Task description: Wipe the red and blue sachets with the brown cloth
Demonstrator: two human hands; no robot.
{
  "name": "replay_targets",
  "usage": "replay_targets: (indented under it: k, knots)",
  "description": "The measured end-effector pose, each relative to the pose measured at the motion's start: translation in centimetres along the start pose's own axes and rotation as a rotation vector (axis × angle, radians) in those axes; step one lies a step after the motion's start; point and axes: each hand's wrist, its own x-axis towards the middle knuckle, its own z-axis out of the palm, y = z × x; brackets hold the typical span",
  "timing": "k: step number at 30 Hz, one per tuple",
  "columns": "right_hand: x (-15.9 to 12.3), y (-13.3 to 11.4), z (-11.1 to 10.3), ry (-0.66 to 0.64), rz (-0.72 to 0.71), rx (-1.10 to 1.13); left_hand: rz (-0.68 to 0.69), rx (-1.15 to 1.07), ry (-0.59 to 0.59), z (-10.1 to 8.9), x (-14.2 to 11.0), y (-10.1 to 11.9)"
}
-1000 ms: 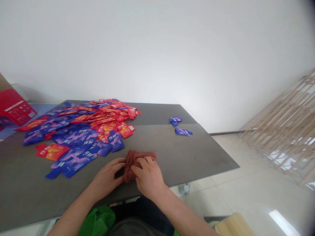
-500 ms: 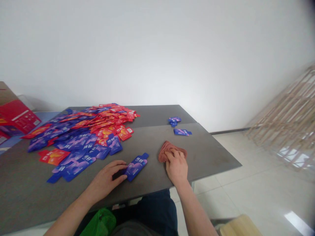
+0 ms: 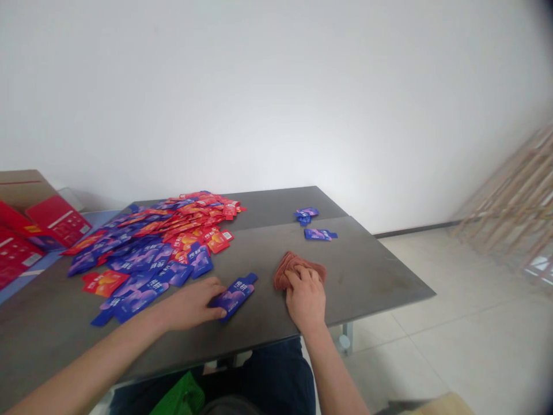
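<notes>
Pressing a rust-red cloth (image 3: 296, 270) under right hand (image 3: 306, 301); left hand (image 3: 190, 304) touches blue sachet (image 3: 235, 295), grip unclear.

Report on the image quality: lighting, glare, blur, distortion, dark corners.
Head view: the white wall is bright and washed out; the wide lens bows the edges of the grey table; the wooden lattice at the right edge looks soft and faded; the corners darken, the top right most.

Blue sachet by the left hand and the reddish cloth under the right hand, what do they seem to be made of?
The blue sachet looks like glossy printed plastic film or foil, judging by its sheen and flat, crisp edges. The rust-red cloth looks like soft, matt woven or terry fabric, since it bunches in loose folds; the exact fibre can't be told.
</notes>
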Motion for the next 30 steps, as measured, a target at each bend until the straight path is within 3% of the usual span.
replay_targets:
  k: [4, 7, 12, 17, 22, 30]
  knots:
    - [0.0, 0.0, 0.0, -0.001, 0.001, 0.011, -0.082, 0.037, 0.066, 2.6, 1.2, 1.8]
    - [0.0, 0.0, -0.1, 0.005, 0.000, 0.036, -0.063, 0.006, 0.081, 3.3, 1.1, 1.8]
    - [0.1, -0.1, -0.2, 0.003, 0.011, 0.051, -0.036, 0.001, -0.013, 1.8, 1.4, 1.3]
    - [0.1, -0.1, -0.1, -0.011, 0.024, 0.050, -0.076, 0.043, -0.106, 0.6, 3.7, 1.1]
    - [0.0, 0.0, 0.0, -0.022, 0.027, 0.050, -0.098, 0.050, -0.163, 0.2, 5.6, 0.8]
    - [0.0, 0.0, 0.0, -0.014, 0.039, 0.094, -0.118, 0.014, -0.216, -0.2, 6.0, 0.7]
